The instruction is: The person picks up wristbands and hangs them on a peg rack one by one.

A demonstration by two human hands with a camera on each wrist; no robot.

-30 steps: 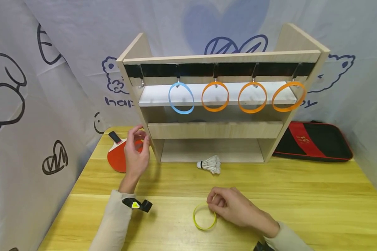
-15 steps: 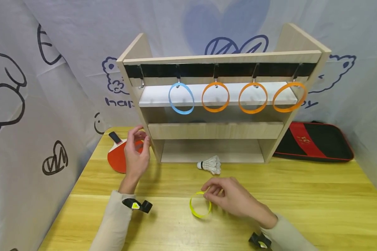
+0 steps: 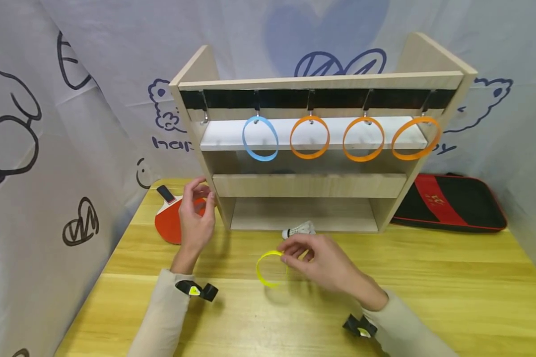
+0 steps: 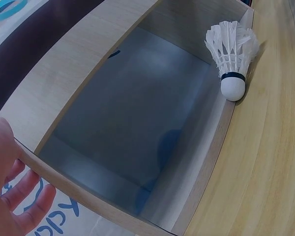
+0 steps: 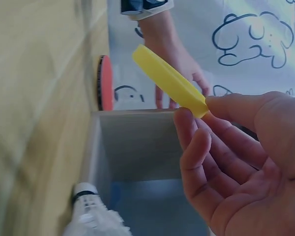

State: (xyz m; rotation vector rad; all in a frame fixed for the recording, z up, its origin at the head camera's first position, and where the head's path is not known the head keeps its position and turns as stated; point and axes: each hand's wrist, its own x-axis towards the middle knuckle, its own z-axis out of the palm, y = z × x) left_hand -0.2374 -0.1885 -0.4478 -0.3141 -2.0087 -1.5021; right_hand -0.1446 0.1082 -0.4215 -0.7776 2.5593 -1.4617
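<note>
My right hand (image 3: 326, 263) pinches a thin yellow ring (image 3: 268, 254) between thumb and fingers, raised above the table. In the right wrist view, the yellow ring (image 5: 169, 81) is tilted, partly edge-on. My left hand (image 3: 197, 218) is at the left side panel of a wooden shelf unit (image 3: 310, 186), fingers loosely bent and touching it. One light blue ring (image 3: 248, 148) and three orange rings (image 3: 310, 156) hang from hooks along the unit's top; the leftmost hook (image 3: 205, 116) is bare.
A shuttlecock (image 3: 300, 229) lies at the unit's lower front edge, partly behind my right hand. The red table tennis bat (image 3: 167, 225) is left of the unit, partly hidden by my left hand. On the right lies a black-and-red case (image 3: 466, 203).
My right hand has lifted the yellow ring off the table and carried it forward and slightly left. The left hand stays at the side panel; the hanging rings are unchanged.
</note>
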